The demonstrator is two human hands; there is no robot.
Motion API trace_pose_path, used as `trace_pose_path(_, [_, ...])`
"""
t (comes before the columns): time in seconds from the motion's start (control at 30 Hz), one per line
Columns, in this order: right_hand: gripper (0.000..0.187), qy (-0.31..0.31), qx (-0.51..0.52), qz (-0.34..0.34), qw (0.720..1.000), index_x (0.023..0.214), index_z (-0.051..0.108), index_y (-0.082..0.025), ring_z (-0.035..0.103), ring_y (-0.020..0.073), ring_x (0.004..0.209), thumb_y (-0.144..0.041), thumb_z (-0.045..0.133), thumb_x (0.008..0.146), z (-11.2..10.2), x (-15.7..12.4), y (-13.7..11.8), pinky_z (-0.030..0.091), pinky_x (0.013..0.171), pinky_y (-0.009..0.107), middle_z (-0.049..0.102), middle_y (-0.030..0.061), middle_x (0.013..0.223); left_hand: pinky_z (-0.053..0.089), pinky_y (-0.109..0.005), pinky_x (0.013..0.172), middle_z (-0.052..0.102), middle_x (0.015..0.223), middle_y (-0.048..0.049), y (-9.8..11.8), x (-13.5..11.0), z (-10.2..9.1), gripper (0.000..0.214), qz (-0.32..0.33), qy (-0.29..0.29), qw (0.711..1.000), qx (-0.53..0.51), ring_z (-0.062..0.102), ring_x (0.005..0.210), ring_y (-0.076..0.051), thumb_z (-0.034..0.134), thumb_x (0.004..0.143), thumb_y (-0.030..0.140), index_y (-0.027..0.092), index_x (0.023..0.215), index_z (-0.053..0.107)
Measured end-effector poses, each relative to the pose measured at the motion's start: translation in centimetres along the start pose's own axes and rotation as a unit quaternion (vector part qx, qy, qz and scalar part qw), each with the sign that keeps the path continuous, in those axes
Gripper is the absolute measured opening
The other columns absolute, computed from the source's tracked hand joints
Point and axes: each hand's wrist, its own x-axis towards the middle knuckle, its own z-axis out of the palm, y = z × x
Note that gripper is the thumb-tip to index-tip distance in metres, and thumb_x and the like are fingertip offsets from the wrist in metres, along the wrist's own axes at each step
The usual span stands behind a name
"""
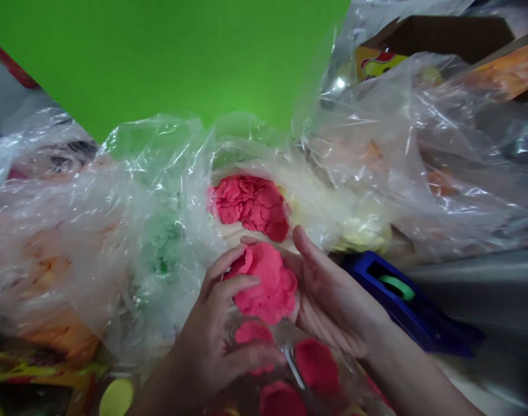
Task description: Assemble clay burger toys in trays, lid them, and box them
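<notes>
A bright green, smooth flat panel (181, 63) fills the far left and far middle. At left, a crinkled clear plastic bag (42, 254) holds orange pieces, with a pale yellow rounded piece (116, 397) at its near side. Next to the right, green pieces (163, 237) show through cloudy clear plastic. In the middle, a heap of thin red-pink petal-shaped pieces (251, 202) lies in an open plastic bag, just beyond the hands. The left hand (216, 318) is partly closed, its fingers curled over the left side of a scalloped red-pink petal cluster (266, 283), which sits between both palms. Nearer, clear plastic (292, 364) with round red pieces lies below the cluster. The right hand (333, 294) is open, thumb raised, its palm against the cluster's right side. Farther right are pale yellow pieces (363, 234) under plastic, a blue tape dispenser (415, 306) with a light green roll, and, at the far right, a brown cardboard box (454, 36).
</notes>
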Motion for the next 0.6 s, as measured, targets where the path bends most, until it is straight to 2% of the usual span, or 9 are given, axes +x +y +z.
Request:
trace_pose_path(0.1, [0.074, -0.015, -0.025, -0.007, 1.0, 0.126, 0.05, -0.014, 0.069, 0.0219, 0.086, -0.059, 0.004, 0.091, 1.3, -1.6, 1.4, 0.056, 0.067, 0.034, 0.069, 0.0147, 0.096, 0.043, -0.039, 0.103, 0.039, 0.142, -0.0096, 1.2, -2.5, -0.8, 0.054, -0.059, 0.057, 0.996, 0.018, 0.038, 0.133, -0.024, 0.056, 0.086, 0.033, 0.031, 0.135, 0.034])
trace_pose_path(0.2, [0.071, -0.032, -0.001, -0.029, 0.999, 0.127, 0.051, -0.021, 0.068, 0.0219, 0.087, -0.071, 0.024, 0.085, 2.4, -3.0, 2.8, 0.056, 0.067, 0.033, 0.068, 0.0119, 0.107, 0.047, -0.034, 0.098, 0.047, 0.132, -0.0082, 2.2, -4.0, -1.5, 0.05, -0.069, 0.08, 0.991, 0.087, 0.047, 0.124, -0.021, 0.059, 0.084, 0.026, 0.03, 0.131, 0.04])
trace_pose_path(0.23, [0.064, -0.04, 0.007, -0.028, 0.999, 0.126, 0.053, -0.025, 0.068, 0.0205, 0.086, -0.069, 0.036, 0.083, 2.8, -3.5, 3.2, 0.055, 0.067, 0.031, 0.068, 0.0094, 0.108, 0.047, -0.032, 0.097, 0.05, 0.128, -0.0073, 2.6, -4.3, -1.8, 0.046, -0.067, 0.089, 0.989, 0.094, 0.05, 0.121, -0.02, 0.06, 0.083, 0.024, 0.029, 0.126, 0.044])
trace_pose_path(0.3, [0.047, -0.05, -0.01, -0.016, 0.999, 0.123, 0.056, -0.031, 0.067, 0.015, 0.083, -0.054, 0.057, 0.082, 3.5, -4.3, 3.7, 0.054, 0.069, 0.024, 0.069, 0.0028, 0.106, 0.047, -0.03, 0.095, 0.056, 0.119, -0.0049, 3.3, -4.9, -2.2, 0.033, -0.08, 0.12, 0.986, 0.08, 0.053, 0.114, -0.017, 0.06, 0.083, 0.021, 0.027, 0.115, 0.053])
trace_pose_path(0.37, [0.04, -0.044, -0.063, -0.017, 0.997, 0.12, 0.058, -0.034, 0.066, 0.0106, 0.082, -0.037, 0.066, 0.081, 4.3, -5.0, 4.1, 0.051, 0.072, 0.019, 0.07, -0.002, 0.101, 0.047, -0.027, 0.093, 0.06, 0.108, -0.0027, 4.0, -5.4, -2.6, 0.018, -0.116, 0.159, 0.979, 0.047, 0.057, 0.105, -0.015, 0.057, 0.084, 0.02, 0.025, 0.101, 0.061])
trace_pose_path(0.47, [0.036, -0.019, -0.105, -0.041, 0.993, 0.117, 0.062, -0.031, 0.064, 0.0108, 0.085, -0.032, 0.066, 0.082, 5.2, -5.6, 4.9, 0.051, 0.076, 0.021, 0.07, -0.0021, 0.098, 0.05, -0.026, 0.083, 0.065, 0.093, -0.0017, 4.6, -6.3, -3.0, 0.014, -0.217, 0.196, 0.952, -0.085, 0.061, 0.09, -0.014, 0.054, 0.086, 0.027, 0.022, 0.086, 0.068])
trace_pose_path(0.53, [0.033, -0.009, -0.119, -0.043, 0.992, 0.114, 0.063, -0.029, 0.065, 0.0125, 0.085, -0.034, 0.066, 0.081, 5.7, -5.7, 5.5, 0.052, 0.076, 0.023, 0.071, -0.0009, 0.096, 0.052, -0.026, 0.074, 0.067, 0.086, -0.0021, 4.7, -7.3, -3.0, 0.02, -0.291, 0.193, 0.905, -0.245, 0.063, 0.081, -0.015, 0.057, 0.084, 0.037, 0.021, 0.086, 0.069])
trace_pose_path(0.6, [0.03, 0.005, -0.155, -0.045, 0.987, 0.11, 0.065, -0.027, 0.065, 0.014, 0.085, -0.034, 0.066, 0.081, 6.3, -5.6, 6.3, 0.052, 0.076, 0.025, 0.071, 0.0001, 0.094, 0.052, -0.026, 0.07, 0.069, 0.084, -0.0025, 4.5, -8.6, -3.0, 0.027, -0.335, 0.189, 0.848, -0.364, 0.064, 0.078, -0.016, 0.063, 0.079, 0.043, 0.02, 0.091, 0.069])
